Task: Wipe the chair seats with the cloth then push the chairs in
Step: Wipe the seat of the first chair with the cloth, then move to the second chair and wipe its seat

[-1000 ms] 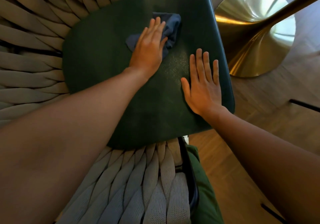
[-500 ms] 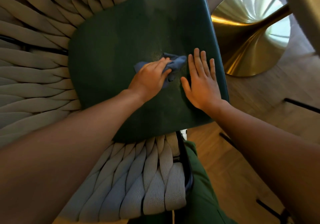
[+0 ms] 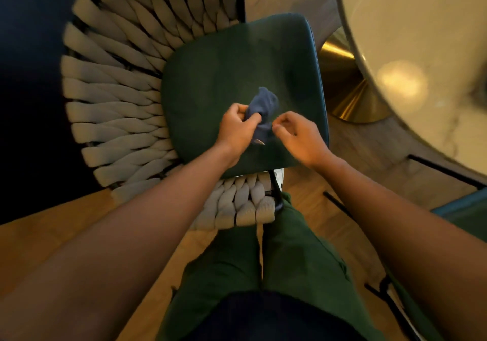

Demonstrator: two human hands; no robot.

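A dark green chair seat (image 3: 224,77) lies below me, ringed on the left and near side by a woven beige backrest (image 3: 110,98). My left hand (image 3: 235,127) is closed around a bunched blue cloth (image 3: 263,107), held just above the seat's near half. My right hand (image 3: 297,136) is beside it, thumb and fingertips pinching at the cloth's lower right edge. Motion blur softens the whole picture.
A round pale marble tabletop (image 3: 411,51) fills the upper right, on a brass pedestal base (image 3: 350,98). A second green chair (image 3: 463,214) with black legs shows at the right edge. The floor (image 3: 52,235) is wood. My green-trousered legs (image 3: 263,274) stand at the chair's near side.
The left hand stopped wiping, gathered the cloth and lifted it off the seat. The right hand left the seat and came to the cloth. The view pulled back and up.
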